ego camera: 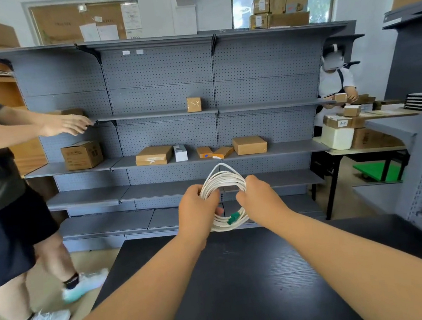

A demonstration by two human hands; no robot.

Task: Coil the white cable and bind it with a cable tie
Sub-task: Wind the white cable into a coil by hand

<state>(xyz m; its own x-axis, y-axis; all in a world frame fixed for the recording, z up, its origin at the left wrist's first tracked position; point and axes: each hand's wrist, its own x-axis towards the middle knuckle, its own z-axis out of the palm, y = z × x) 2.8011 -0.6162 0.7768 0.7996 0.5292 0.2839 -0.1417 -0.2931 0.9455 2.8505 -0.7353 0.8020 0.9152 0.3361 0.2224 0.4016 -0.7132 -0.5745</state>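
Note:
The white cable is wound into a round coil of several loops and held upright in the air above the far edge of a black table. My left hand grips the coil's left side. My right hand grips its right side. One loose loop stands higher than the others at the top. A green connector sticks out at the bottom of the coil. No cable tie is visible.
Grey pegboard shelving with cardboard boxes stands behind the table. A person in dark shorts stands at the left, reaching to a shelf. Another person handles boxes at a table on the right.

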